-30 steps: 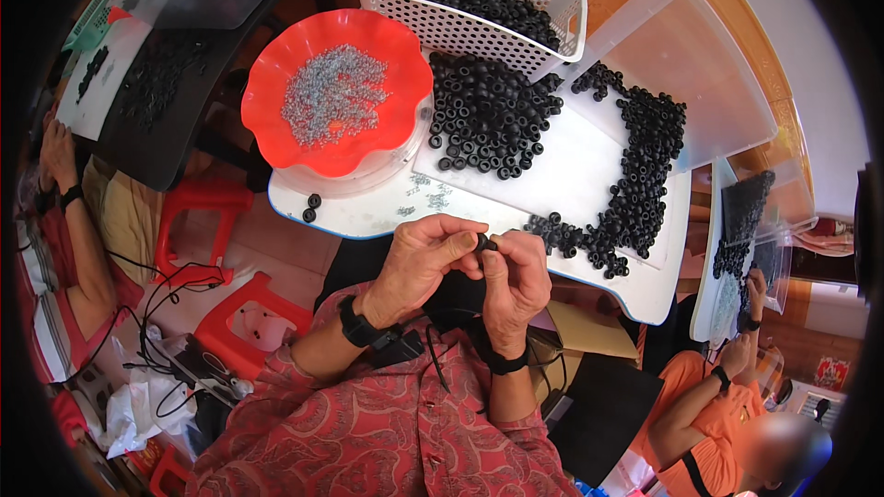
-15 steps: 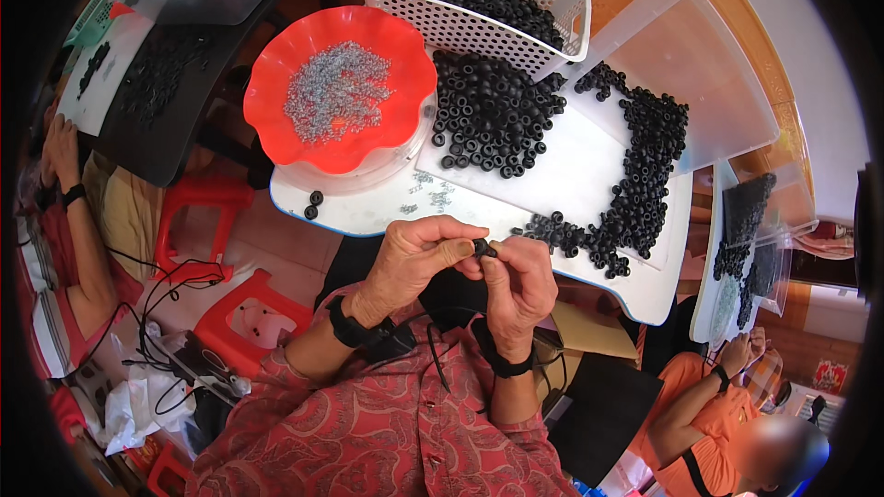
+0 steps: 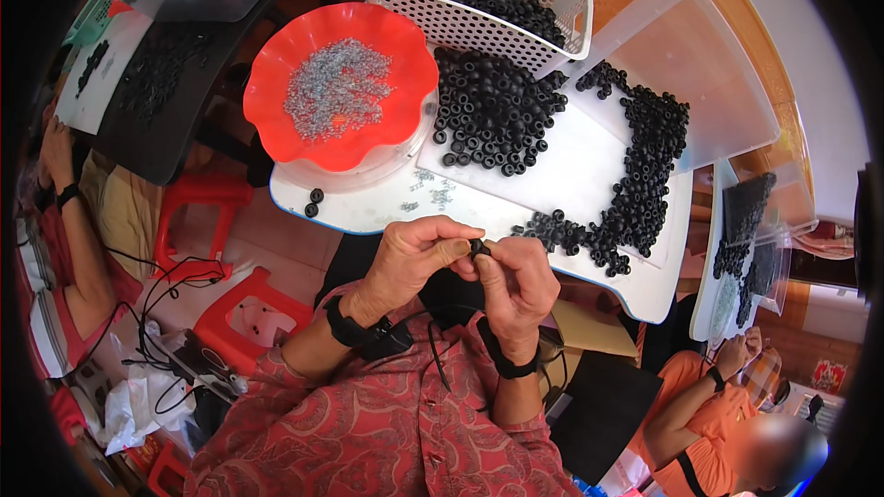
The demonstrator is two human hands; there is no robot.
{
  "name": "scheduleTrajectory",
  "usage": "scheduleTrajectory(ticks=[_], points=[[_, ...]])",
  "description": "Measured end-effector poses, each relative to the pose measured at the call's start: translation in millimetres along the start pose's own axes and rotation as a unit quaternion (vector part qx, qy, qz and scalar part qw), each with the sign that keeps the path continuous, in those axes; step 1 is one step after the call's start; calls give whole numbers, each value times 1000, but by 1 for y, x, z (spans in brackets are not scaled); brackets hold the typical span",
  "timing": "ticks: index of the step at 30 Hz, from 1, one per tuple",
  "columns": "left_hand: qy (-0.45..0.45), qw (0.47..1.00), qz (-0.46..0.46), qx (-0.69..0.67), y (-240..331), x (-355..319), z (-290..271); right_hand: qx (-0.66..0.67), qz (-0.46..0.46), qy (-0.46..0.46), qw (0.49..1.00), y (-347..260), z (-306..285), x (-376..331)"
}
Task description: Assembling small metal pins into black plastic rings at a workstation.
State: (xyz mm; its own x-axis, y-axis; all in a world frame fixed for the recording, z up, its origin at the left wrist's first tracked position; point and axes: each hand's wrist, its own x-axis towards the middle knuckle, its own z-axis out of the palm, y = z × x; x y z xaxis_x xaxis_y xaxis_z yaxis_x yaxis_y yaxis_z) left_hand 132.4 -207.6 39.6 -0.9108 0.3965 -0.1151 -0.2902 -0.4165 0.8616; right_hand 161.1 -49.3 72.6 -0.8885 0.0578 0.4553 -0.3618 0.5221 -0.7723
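A small black round part point(image 3: 478, 248) is pinched between my two hands, just off the table's near edge. My left hand point(image 3: 412, 258) grips it from the left with thumb and forefinger. From the other side, the thumb and fingers of my right hand point(image 3: 517, 283) close on the same part; whether it is one piece or two cannot be made out. Beyond my hands, several tiny clear pieces point(image 3: 433, 191) lie on the white table point(image 3: 368, 212). A heap of black ring-shaped parts point(image 3: 497, 115) sits behind them, and a trail of similar black parts point(image 3: 635, 189) runs down the right.
A red wavy-rimmed bowl point(image 3: 270, 92) holds many clear pieces. At the back stands a white perforated basket point(image 3: 460, 14) of black parts, beside a clear plastic bin point(image 3: 700, 74). Red stools point(image 3: 249, 313) are at left. Co-workers sit at left and lower right.
My hands have shifted very slightly, and the black part between my fingertips has turned a little. The right-hand co-worker's hands have moved slightly.
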Motion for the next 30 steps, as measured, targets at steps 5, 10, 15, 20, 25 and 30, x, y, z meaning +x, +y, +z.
scheduleTrajectory(ticks=[5,10,15,20,25,30], points=[[-8,1000,-14,6,6,0,1,10,6,4,1000,1,-1,-1],[-6,999,-34,-33,6,1,1,11,6,6,1000,3,0,-2],[-5,998,-43,-49,8,1,1,23,12,6,1000,5,2,-5],[-10,998,-47,-47,8,0,-1,30,9,-6,999,5,2,-6],[-16,992,-60,-111,5,0,0,30,10,5,1000,6,5,-10],[-10,990,-63,-122,2,1,0,30,20,18,999,6,7,-11]])
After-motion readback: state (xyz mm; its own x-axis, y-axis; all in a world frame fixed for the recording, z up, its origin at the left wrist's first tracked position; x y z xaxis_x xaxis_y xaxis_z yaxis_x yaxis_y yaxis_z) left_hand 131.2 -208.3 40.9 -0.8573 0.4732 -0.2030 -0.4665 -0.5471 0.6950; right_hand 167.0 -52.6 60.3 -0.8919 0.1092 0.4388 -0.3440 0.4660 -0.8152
